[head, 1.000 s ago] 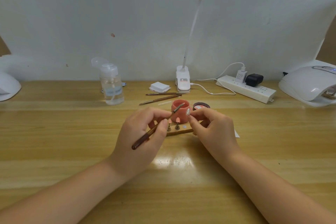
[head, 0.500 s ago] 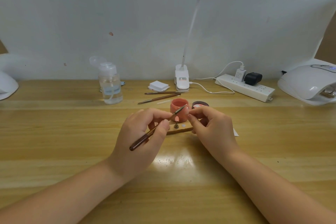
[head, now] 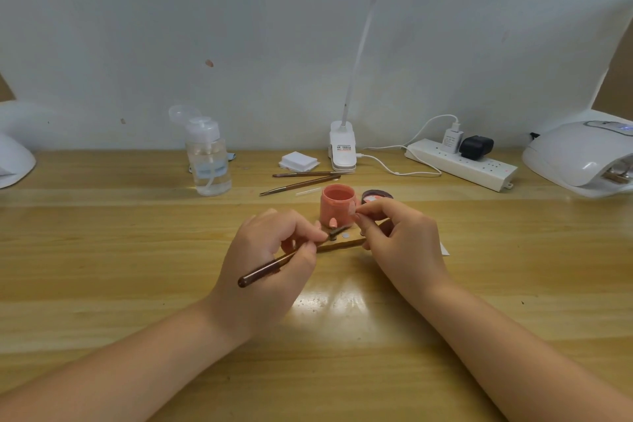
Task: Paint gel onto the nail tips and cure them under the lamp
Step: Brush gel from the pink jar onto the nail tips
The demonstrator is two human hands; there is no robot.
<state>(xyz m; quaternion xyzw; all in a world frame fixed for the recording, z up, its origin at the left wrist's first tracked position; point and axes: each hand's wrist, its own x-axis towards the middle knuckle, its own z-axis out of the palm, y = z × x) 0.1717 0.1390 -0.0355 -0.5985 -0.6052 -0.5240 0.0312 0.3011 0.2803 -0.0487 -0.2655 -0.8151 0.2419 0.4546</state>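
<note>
A small nail tip (head: 351,209) is pinched between the thumb and forefinger of the right hand (head: 399,236), held just in front of the open pink gel pot (head: 337,204). Whether it already carries gel is too small to tell. Below it, a wooden holder (head: 342,244) lies on the surface (head: 137,250); one pink-coated tip (head: 332,223) stands on it, beside bare pegs, so at least one tip looks painted and several places wait to be filled.

The left hand (head: 270,250) grips a brush (head: 274,267) pen-fashion, fingers curled round the handle, the bristle end down near the holder's pegs and not at the pot. The pot's lid (head: 376,196) sits just right of the pot, partly behind the right fingers.

The curing lamp (head: 579,158) stands well apart at the far right edge, with something wooden showing in its mouth; what it is cannot be told. By my reading the painting is only partly done, and curing of this tip is left.

Farther back lie two spare brushes (head: 301,180), a stack of pads (head: 297,161), a pump bottle (head: 207,158), a clip lamp (head: 342,151) and a power strip (head: 460,164).
</note>
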